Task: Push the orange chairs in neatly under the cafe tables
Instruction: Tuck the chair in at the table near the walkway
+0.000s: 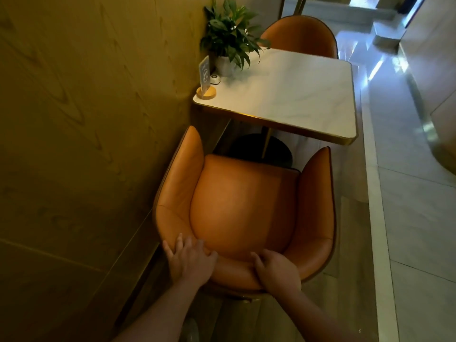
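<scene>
From the head view I'm at the pushing step on the near orange chair [243, 208]. It stands between me and the tabletop [296, 95], close beside the wall [86, 119], with its seat front short of the table edge, not yet tucked under.

My left hand [190, 261] lies flat on the backrest rim with its fingers spread. My right hand [276, 270] grips the same rim, fingers curled over it.

Next, I judge, comes a straight, even shove from both hands. The chair arms look likely to meet the edge, and the pedestal base [259, 149] sits ahead.

The chair legs are hidden beneath the seat. The far chair [299, 37] shows only its back, so I cannot tell how far in it sits.
</scene>
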The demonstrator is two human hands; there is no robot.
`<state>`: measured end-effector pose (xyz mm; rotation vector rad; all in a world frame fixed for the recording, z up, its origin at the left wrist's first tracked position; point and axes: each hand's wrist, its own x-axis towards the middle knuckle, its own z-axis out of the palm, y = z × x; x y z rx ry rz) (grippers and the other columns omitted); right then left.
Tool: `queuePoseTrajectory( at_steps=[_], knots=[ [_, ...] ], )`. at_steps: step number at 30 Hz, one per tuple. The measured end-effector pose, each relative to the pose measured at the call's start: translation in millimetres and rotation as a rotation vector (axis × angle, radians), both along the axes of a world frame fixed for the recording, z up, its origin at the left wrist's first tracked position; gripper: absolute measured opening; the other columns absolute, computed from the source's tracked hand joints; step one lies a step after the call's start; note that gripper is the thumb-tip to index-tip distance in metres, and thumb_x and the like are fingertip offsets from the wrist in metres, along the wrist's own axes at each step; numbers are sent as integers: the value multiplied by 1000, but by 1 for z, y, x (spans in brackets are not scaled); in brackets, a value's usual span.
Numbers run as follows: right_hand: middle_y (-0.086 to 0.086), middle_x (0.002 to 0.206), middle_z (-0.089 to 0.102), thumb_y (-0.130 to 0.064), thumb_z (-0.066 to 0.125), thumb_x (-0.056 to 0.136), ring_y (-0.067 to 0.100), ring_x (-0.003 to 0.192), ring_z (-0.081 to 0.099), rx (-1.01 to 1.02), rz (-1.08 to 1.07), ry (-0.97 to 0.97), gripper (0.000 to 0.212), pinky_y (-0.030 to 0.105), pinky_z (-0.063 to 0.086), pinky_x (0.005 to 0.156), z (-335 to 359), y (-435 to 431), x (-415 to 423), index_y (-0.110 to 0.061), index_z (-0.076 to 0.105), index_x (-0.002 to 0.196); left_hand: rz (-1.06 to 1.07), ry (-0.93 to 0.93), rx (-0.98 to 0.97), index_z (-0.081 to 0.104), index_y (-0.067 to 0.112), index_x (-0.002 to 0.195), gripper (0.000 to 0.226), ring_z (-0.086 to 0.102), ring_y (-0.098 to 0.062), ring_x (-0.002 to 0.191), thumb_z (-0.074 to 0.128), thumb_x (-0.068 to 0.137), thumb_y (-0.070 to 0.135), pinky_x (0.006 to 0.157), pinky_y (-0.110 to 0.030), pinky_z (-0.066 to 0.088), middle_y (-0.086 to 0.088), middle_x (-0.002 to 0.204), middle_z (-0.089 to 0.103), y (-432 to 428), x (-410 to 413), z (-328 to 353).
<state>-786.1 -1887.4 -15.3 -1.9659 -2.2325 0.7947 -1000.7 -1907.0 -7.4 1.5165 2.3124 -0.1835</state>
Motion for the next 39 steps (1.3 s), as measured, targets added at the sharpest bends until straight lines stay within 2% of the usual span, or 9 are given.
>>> queuePoseTrajectory(
  at_steps=[3, 6, 10, 14, 17, 22, 30, 39],
  knots=[
    [-7, 70, 51, -62, 32, 98, 12, 68, 52, 49, 116, -49, 47, 30, 38, 61, -3, -7, 3, -28, 48, 70, 22, -17, 43, 47, 38, 142, 58, 14, -23, 152, 36, 92, 65, 120, -60, -6, 4, 159, 36, -1, -1, -5],
    [-8, 65, 47, -61, 31, 98, 10, 63, 46, 66, 125, -68, 48, 30, 36, 59, -2, -5, 0, -29, 42, 64, 42, -28, 75, 49, 40, 141, 56, 16, -21, 151, 39, 91, 65, 120, -58, -7, 7, 157, 37, -1, -2, -8],
    [-8, 67, 50, -59, 32, 97, 8, 65, 46, 117, 99, -58, 46, 26, 37, 59, -4, -4, -5, -28, 50, 68, 60, -58, 118, 56, 43, 132, 51, 25, -14, 147, 47, 86, 65, 121, -56, -5, 13, 153, 41, 3, -6, -9],
    [-7, 69, 54, -59, 31, 97, 10, 71, 57, 157, 73, -79, 47, 27, 39, 59, -5, 1, -21, -27, 53, 70, 54, -77, 162, 58, 43, 129, 47, 25, -13, 146, 50, 87, 62, 121, -54, -6, 11, 152, 41, 17, -21, -8],
    [-6, 77, 62, -58, 30, 97, 10, 75, 60, 154, 61, -80, 48, 28, 45, 63, -3, 11, -41, -26, 59, 76, 32, -75, 156, 56, 43, 132, 48, 23, -13, 146, 49, 88, 61, 121, -53, -7, 9, 154, 39, 37, -40, -6],
    [-7, 76, 59, -60, 31, 95, 9, 72, 58, 98, 17, -42, 48, 30, 48, 63, -6, 30, -67, -25, 59, 77, -20, -60, 138, 53, 41, 136, 54, 22, -13, 147, 46, 88, 63, 121, -52, -6, 8, 155, 37, 63, -69, -9],
    [-3, 93, 64, -56, 35, 94, 16, 93, 63, 78, -20, -41, 43, 34, 48, 75, -6, 43, -82, -23, 61, 87, -81, -44, 84, 52, 40, 138, 57, 18, -15, 149, 41, 88, 63, 120, -53, -7, 6, 157, 35, 81, -85, -6],
    [-6, 93, 61, -56, 35, 94, 13, 94, 61, 103, -57, -32, 42, 33, 50, 77, -9, 47, -92, -23, 62, 90, -104, -39, 78, 54, 39, 136, 57, 20, -15, 148, 40, 87, 65, 121, -53, -5, 8, 154, 40, 89, -93, -7]
  ],
)
